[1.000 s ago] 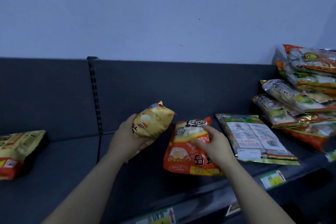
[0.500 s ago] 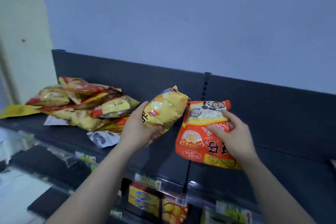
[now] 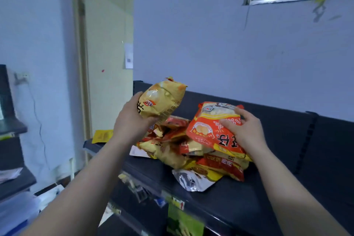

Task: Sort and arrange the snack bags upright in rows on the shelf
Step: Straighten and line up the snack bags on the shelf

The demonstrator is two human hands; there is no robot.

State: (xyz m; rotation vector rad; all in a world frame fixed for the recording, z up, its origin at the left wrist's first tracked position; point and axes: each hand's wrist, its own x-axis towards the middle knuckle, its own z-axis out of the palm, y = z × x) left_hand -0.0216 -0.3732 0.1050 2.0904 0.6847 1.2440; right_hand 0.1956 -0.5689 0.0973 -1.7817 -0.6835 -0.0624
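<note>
My left hand [image 3: 132, 120] grips a puffy yellow snack bag [image 3: 162, 97] and holds it in the air above the left end of the dark shelf [image 3: 220, 197]. My right hand [image 3: 247, 132] holds an orange snack bag [image 3: 208, 128] with a cartoon face at its top, tilted, just over a heap. That heap of yellow and red snack bags [image 3: 191, 151] lies flat and jumbled on the shelf under both hands. A silver bag [image 3: 191, 180] pokes out at the heap's front.
The shelf's dark back panel [image 3: 287, 126] runs off to the right. Price tags [image 3: 176, 203] line the front edge, with lower shelves below. A yellow sheet [image 3: 102, 136] lies at the shelf's left end. A cream door [image 3: 107, 53] and pale wall stand behind.
The view has swung left along the shelf. Both hands carried their bags leftward and upward, and now hover over the jumbled heap at the shelf's left end.
</note>
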